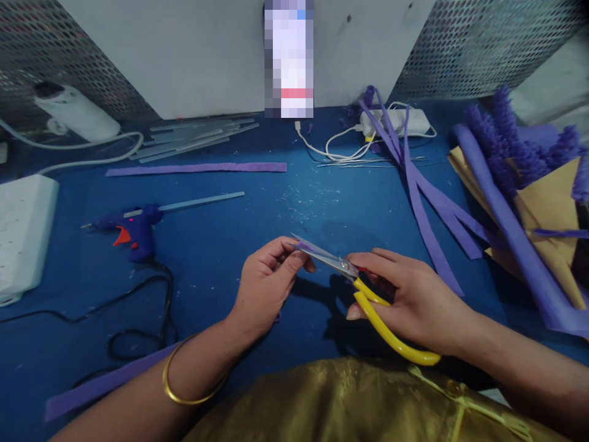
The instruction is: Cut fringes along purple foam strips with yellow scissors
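**Scissors right between your hands, with room out front**

Head view: your right hand is wrapped around the yellow-handled scissors, handles a bit apart. The blades point over to your left hand, which has its fingers pinched narrow on a tiny purple piece, right at the blades near the tips. So yeah, both the scissors and that piece sit in front of you, just above the blue surface.

Room-wise, the widest stretch is straight ahead of your hands, a scuffed patch with little white specks. It runs up to the thin wires and the flat purple strip, with the pale panel standing along the back edge. Left of you there's the blue glue gun, its black cord looping down near your left forearm. On the right, the long purple strips come down near your right hand, and the wrapped purple flowers crowd that side. The near edge is hidden behind the gold-coloured cloth.
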Available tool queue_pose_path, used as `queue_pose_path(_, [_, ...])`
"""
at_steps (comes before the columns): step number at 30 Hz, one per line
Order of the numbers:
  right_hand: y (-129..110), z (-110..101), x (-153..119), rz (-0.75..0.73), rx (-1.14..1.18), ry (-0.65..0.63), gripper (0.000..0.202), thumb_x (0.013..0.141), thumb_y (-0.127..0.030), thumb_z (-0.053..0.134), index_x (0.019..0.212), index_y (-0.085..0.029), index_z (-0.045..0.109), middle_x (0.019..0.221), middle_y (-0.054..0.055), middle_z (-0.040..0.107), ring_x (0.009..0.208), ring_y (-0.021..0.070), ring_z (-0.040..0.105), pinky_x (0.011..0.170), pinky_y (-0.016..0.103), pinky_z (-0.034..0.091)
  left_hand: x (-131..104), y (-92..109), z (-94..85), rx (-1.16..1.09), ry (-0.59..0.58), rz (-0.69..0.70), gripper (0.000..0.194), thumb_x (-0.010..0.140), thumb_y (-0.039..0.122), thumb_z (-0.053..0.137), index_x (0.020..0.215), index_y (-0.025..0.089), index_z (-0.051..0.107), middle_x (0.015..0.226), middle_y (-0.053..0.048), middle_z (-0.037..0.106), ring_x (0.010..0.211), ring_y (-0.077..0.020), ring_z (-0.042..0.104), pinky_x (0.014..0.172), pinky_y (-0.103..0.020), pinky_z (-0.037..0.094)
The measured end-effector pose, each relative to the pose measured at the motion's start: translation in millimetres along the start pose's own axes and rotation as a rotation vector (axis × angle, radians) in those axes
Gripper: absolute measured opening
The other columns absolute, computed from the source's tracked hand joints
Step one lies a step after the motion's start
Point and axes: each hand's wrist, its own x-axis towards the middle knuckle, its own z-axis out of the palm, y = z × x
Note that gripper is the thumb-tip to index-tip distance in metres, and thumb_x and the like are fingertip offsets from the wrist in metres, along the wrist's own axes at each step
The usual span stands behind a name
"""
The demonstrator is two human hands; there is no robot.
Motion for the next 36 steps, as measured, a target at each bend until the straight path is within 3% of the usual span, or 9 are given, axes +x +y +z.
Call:
queue_pose_path(10, [0.4, 0.1, -2.4, -0.027, -0.010, 0.018, 0.050, 0.080, -0.044, 0.080, 0.122, -0.019, 0.066, 0.091, 0.004, 0.066, 0.076, 0.0188, 0.062, 0.066, 0.031, 0.048, -1.6, 0.6, 3.9, -0.087, -0.001, -0.026, 0.018, 0.086, 0.031, 0.072, 0.081, 0.016, 0.065, 0.066, 0.001, 0.067, 0.037, -0.0011, 0.033, 0.036, -0.018, 0.017])
queue_pose_path(26, [1.2, -0.2, -3.7, -0.038, -0.095, 0.023, 0.045, 0.087, -0.048, 0.070, 0.122, -0.020, 0.067, 0.100, 0.010, 0.074, 0.081, 0.0233, 0.069, 0.071, 0.036, 0.057, -2.8, 3.1, 3.7, -0.027, 0.031, -0.044, 0.021, 0.083, 0.034, 0.074, 0.077, 0.016, 0.065, 0.064, 0.000, 0.067, 0.037, -0.0026, 0.034, 0.037, -0.019, 0.019])
queue_pose_path(36, [0.1, -2.0, -1.9, -0.103, -0.129, 0.056, 0.045, 0.088, -0.047, 0.069, 0.120, -0.015, 0.069, 0.083, 0.007, 0.069, 0.070, 0.0196, 0.065, 0.062, 0.030, 0.052, -0.9, 0.3, 2.8, -0.071, 0.032, -0.054, 0.022, 0.081, 0.033, 0.076, 0.075, 0.015, 0.064, 0.062, 0.000, 0.067, 0.036, -0.0021, 0.033, 0.037, -0.018, 0.020])
